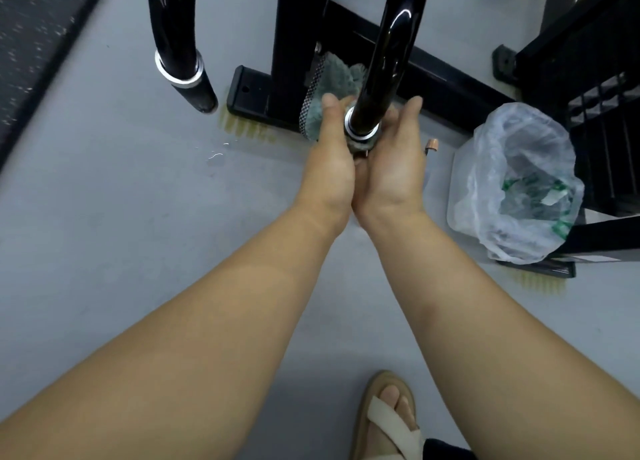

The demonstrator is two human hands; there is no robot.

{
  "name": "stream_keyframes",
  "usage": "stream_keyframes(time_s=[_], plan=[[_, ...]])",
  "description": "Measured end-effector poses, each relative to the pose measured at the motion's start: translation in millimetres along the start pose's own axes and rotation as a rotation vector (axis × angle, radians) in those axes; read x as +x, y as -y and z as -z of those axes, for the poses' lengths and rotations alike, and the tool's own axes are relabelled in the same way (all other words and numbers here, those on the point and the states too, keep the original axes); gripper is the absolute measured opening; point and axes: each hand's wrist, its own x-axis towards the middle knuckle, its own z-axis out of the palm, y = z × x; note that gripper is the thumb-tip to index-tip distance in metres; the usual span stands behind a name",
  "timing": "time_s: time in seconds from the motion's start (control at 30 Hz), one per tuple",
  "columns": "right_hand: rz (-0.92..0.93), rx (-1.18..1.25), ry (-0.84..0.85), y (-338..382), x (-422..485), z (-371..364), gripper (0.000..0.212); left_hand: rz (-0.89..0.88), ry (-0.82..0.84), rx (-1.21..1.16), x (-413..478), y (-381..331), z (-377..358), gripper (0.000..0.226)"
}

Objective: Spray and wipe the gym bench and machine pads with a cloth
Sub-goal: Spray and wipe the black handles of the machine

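A glossy black machine handle bar [384,54] with a chrome ring hangs down in the middle of the view. A grey-green cloth [337,79] is wrapped round its lower end and trails up behind it. My left hand [329,162] grips the cloth against the left side of the bar's end, thumb on top. My right hand [394,165] cups the same end from the right, and its fingers are hidden underneath. The two hands touch each other below the bar. A small pinkish cap [432,144] shows just past my right hand; what it belongs to is unclear.
A second black handle [180,44] hangs to the left. The machine's black base frame [443,79] lies on the grey floor behind. At the right stands a bin lined with a clear plastic bag [512,182], beside a black rack [588,79]. My sandalled foot [388,421] is below.
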Motion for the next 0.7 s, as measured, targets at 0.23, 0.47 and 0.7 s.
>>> stream_keyframes(time_s=[0.23, 0.47, 0.7], plan=[[0.055, -0.070, 0.056, -5.1, -8.5, -3.9, 0.052, -0.120, 0.056, 0.138, 0.6, 7.3, 5.3, 0.059], [-0.070, 0.032, -0.007, -13.2, 19.0, -0.5, 0.055, 0.055, 0.078, 0.074, 29.6, 7.2, 15.1, 0.069], [-0.022, 0.062, -0.025, -0.9, 19.1, 13.1, 0.023, -0.033, 0.021, 0.084, 23.5, 6.0, 20.6, 0.060]])
